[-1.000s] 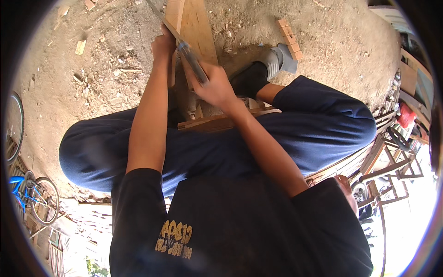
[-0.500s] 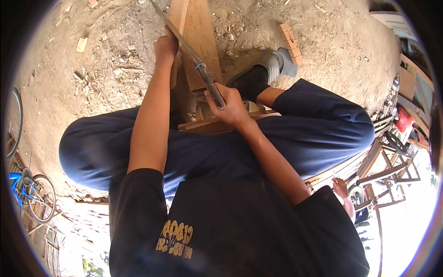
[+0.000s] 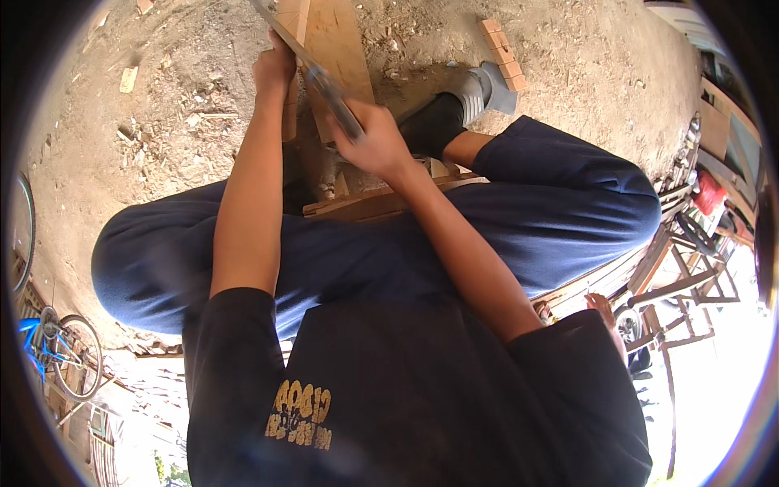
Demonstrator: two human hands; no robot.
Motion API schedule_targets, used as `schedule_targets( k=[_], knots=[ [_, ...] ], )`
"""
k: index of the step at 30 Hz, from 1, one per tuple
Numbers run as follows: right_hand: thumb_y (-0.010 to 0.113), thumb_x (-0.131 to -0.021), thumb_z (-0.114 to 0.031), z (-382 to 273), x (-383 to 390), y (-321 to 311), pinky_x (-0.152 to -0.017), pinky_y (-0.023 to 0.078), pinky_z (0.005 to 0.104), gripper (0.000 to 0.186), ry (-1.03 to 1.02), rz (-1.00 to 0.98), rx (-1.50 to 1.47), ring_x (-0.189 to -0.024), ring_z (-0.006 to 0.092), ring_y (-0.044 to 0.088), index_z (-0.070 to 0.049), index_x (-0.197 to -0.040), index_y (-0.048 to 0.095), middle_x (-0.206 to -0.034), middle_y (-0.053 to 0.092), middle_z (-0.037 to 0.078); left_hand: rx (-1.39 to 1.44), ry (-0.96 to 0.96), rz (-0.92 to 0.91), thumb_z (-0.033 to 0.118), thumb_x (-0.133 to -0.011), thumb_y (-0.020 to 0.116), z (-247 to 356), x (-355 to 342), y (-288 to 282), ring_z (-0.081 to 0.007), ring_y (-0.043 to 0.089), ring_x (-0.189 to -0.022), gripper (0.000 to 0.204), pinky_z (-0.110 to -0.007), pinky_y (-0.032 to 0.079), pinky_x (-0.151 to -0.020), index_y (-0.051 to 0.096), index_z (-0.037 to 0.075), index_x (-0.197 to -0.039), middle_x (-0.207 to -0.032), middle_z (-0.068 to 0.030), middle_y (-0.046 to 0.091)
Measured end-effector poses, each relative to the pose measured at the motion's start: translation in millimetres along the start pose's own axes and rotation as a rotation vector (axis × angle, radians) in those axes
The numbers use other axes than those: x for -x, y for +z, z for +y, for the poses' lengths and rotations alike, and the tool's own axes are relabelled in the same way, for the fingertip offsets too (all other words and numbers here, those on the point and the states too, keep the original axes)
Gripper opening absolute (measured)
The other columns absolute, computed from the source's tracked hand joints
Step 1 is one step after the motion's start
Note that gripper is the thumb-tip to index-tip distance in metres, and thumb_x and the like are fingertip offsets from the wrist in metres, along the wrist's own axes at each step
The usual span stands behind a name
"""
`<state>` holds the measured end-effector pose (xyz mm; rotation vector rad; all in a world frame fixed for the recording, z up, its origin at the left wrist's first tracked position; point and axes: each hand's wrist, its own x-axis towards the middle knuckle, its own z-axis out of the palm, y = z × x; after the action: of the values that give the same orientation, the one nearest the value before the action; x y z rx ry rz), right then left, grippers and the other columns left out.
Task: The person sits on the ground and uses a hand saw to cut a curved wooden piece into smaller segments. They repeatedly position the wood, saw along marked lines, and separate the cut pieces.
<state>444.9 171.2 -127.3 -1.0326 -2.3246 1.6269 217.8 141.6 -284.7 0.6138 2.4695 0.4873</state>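
Long, thin metal-bladed hand tool with a dark rod-shaped handle (image 3: pixel 312 73) is lying diagonally over the lower-left edge of the wide, flat tan wooden plank (image 3: pixel 345 49), our landmark; blade is running up-left past it, far end leaving view. Handle is blurring a bit.

Right hand (image 3: pixel 375 138) is sitting over the plank's near end; its fingers are wrapping the handle, closed tight.

Left hand (image 3: pixel 274 71) is sitting left of the plank, its fingers curling onto the left side of a narrow, light-brown wooden strip (image 3: pixel 294 18) with thin cross lines. Fingertips are hiding behind the wood. Strip is running along the plank's left side; blade is crossing over it. Can't tell whether the edge is biting in.

Right of the plank: a grey slipper (image 3: pixel 476 91) is covering a dark-socked foot, and a reddish-brown notched wooden block (image 3: pixel 503 55) is lying just beyond it. Dirt floor (image 3: pixel 187 57) with scattered wood chips is spreading on both sides of the plank.
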Motion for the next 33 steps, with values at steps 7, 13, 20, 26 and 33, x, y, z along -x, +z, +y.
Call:
schedule_targets(
  k=[7, 13, 20, 26, 33],
  knots=[
    [0.068, -0.092, -0.017, 12, 21, -5, -0.058, 0.047, 0.0384, 0.024, -0.057, 0.033, -0.055, -0.053, 0.0278, 0.050, 0.001, -0.079, 0.058, -0.064, 0.054, 0.020, 0.106, -0.085, 0.025, 0.062, -0.103, 0.010, 19, 14, -16, -0.0514, 0.061, -0.115, 0.094, -0.051, 0.045, -0.103, 0.067, -0.012, -0.116, -0.113, -0.0367, 0.066],
    [0.068, -0.091, -0.014, 0, -6, 3, -0.058, 0.047, 0.0380, 0.020, -0.045, 0.039, -0.054, -0.053, 0.0269, 0.050, 0.000, -0.081, 0.060, -0.063, 0.053, 0.018, 0.037, -0.092, 0.058, 0.041, -0.107, 0.031, -5, -10, 3, -0.0500, 0.065, -0.106, 0.054, -0.052, 0.052, -0.092, 0.061, 0.000, -0.123, -0.107, -0.0311, 0.069],
    [0.065, -0.091, -0.018, 15, 30, -10, -0.062, 0.048, 0.0434, 0.021, -0.017, 0.006, -0.047, -0.066, 0.0375, 0.057, 0.001, -0.082, 0.060, -0.070, 0.058, 0.022, 0.198, -0.129, 0.025, 0.070, -0.099, 0.012, 19, 13, -15, -0.0520, 0.059, -0.118, 0.103, -0.051, 0.045, -0.104, 0.068, -0.015, -0.112, -0.111, -0.0391, 0.065],
    [0.066, -0.093, -0.017, -8, -10, 0, -0.058, 0.044, 0.0377, 0.023, -0.021, 0.030, -0.153, -0.058, 0.0188, 0.040, 0.001, -0.083, 0.057, -0.063, 0.050, 0.017, 0.150, -0.143, 0.029, 0.069, -0.099, 0.011, 10, 2, -9, -0.0525, 0.059, -0.117, 0.103, -0.053, 0.045, -0.103, 0.067, -0.017, -0.113, -0.111, -0.0405, 0.065],
    [0.067, -0.093, -0.016, 13, 29, -11, -0.058, 0.045, 0.0375, 0.022, -0.007, -0.023, -0.073, -0.057, 0.0189, 0.044, 0.001, -0.082, 0.058, -0.064, 0.051, 0.017, 0.170, -0.112, 0.013, 0.071, -0.099, 0.011, 12, 6, -11, -0.0528, 0.058, -0.118, 0.105, -0.052, 0.043, -0.105, 0.066, -0.017, -0.113, -0.114, -0.0410, 0.063]
  ],
)
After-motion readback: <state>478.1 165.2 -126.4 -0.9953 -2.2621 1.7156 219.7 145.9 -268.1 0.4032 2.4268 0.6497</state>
